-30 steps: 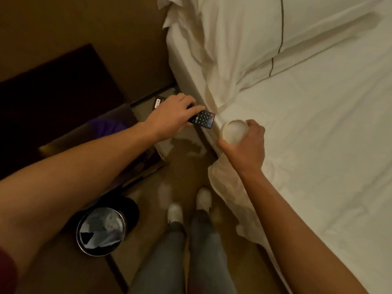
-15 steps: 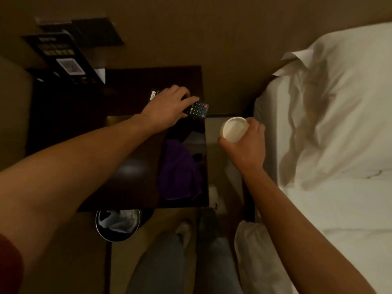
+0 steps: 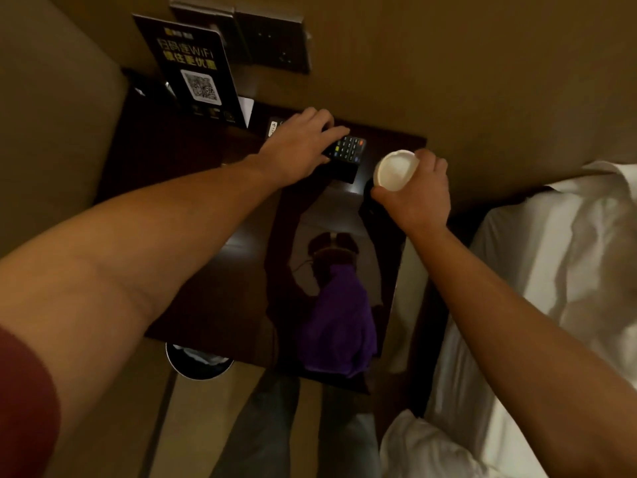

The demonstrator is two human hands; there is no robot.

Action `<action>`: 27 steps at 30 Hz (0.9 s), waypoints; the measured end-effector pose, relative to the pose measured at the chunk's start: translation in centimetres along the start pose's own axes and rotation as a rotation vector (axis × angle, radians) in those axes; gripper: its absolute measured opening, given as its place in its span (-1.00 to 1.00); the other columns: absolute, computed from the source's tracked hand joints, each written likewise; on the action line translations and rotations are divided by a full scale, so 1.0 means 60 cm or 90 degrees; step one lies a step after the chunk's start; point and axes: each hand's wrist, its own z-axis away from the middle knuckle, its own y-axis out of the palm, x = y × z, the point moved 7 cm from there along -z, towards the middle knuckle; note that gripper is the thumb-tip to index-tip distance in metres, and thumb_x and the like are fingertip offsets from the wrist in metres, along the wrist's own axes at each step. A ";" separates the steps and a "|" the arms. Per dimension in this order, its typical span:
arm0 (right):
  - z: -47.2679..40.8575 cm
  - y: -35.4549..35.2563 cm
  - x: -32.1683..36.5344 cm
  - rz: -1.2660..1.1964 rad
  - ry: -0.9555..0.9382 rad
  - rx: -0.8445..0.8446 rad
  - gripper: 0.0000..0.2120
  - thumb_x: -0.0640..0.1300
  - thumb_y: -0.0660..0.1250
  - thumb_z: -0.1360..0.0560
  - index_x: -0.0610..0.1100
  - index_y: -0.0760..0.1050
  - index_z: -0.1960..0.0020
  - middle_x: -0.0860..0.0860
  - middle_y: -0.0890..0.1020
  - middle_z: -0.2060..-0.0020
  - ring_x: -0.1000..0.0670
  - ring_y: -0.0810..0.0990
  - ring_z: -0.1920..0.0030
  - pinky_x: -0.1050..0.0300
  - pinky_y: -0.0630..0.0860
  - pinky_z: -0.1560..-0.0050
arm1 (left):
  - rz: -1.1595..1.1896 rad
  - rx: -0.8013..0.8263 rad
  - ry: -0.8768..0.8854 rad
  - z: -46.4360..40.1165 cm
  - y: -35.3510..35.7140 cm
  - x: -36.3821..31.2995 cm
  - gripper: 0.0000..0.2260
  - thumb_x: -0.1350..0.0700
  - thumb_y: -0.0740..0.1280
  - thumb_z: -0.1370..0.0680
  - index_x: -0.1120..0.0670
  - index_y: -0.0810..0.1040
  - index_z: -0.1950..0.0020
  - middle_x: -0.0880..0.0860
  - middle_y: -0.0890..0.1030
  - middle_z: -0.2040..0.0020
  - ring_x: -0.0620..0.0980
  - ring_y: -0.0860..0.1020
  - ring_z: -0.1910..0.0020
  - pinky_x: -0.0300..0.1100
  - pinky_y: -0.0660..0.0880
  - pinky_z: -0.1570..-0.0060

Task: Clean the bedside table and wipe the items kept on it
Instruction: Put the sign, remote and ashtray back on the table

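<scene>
A dark glossy bedside table (image 3: 193,215) stands against the wall. My left hand (image 3: 300,146) grips a black remote control (image 3: 348,151) low over the table's back part. My right hand (image 3: 418,194) holds a white paper cup (image 3: 394,170) above the table's back right corner. A purple cloth (image 3: 339,326) lies crumpled at the table's front right edge. Whether the remote or the cup touches the tabletop cannot be told.
A black WiFi sign with a QR code (image 3: 196,70) leans at the table's back left under a wall switch panel (image 3: 272,43). A bed with white sheets (image 3: 551,288) lies to the right. A round bin (image 3: 198,362) sits on the floor below the table's front edge.
The view swung from the bed to the bedside table. Both hands carried the remote and the cup over the table's back part, lower than before.
</scene>
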 end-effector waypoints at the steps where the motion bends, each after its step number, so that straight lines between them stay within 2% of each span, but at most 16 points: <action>1: -0.014 0.007 0.009 0.019 -0.004 0.004 -0.12 0.14 0.61 -0.30 -0.11 0.30 -0.47 -0.12 0.40 -0.37 -0.20 0.46 -0.36 -0.12 0.52 -0.13 | 0.001 0.007 -0.004 -0.007 0.009 0.012 -0.42 0.09 0.42 -0.57 0.06 0.33 -0.56 0.19 0.44 -0.33 0.21 0.42 -0.28 0.10 0.45 -0.21; 5: -0.052 0.021 0.033 0.087 -0.024 0.013 -0.12 0.17 0.60 -0.28 -0.13 0.32 -0.46 -0.14 0.45 -0.34 -0.21 0.47 -0.33 -0.17 0.51 -0.22 | 0.017 0.025 -0.020 -0.024 0.026 0.040 -0.41 0.08 0.43 -0.57 0.05 0.32 -0.57 0.20 0.44 -0.33 0.22 0.42 -0.28 0.13 0.44 -0.24; 16: -0.095 0.052 0.059 0.137 -0.043 0.041 -0.10 0.21 0.58 -0.28 -0.10 0.31 -0.47 -0.12 0.45 -0.32 -0.22 0.44 -0.33 -0.19 0.45 -0.27 | 0.032 0.031 -0.034 -0.043 0.040 0.097 -0.41 0.08 0.44 -0.56 0.05 0.34 -0.57 0.19 0.45 -0.31 0.23 0.41 -0.25 0.11 0.43 -0.16; 27: -0.106 0.066 0.069 0.162 -0.056 0.042 -0.06 0.23 0.56 -0.29 -0.10 0.27 -0.52 -0.11 0.44 -0.34 -0.21 0.43 -0.33 -0.24 0.47 -0.27 | 0.023 0.048 -0.054 -0.039 0.053 0.115 -0.40 0.07 0.44 -0.57 0.04 0.34 -0.57 0.17 0.44 -0.36 0.20 0.41 -0.30 0.09 0.39 -0.25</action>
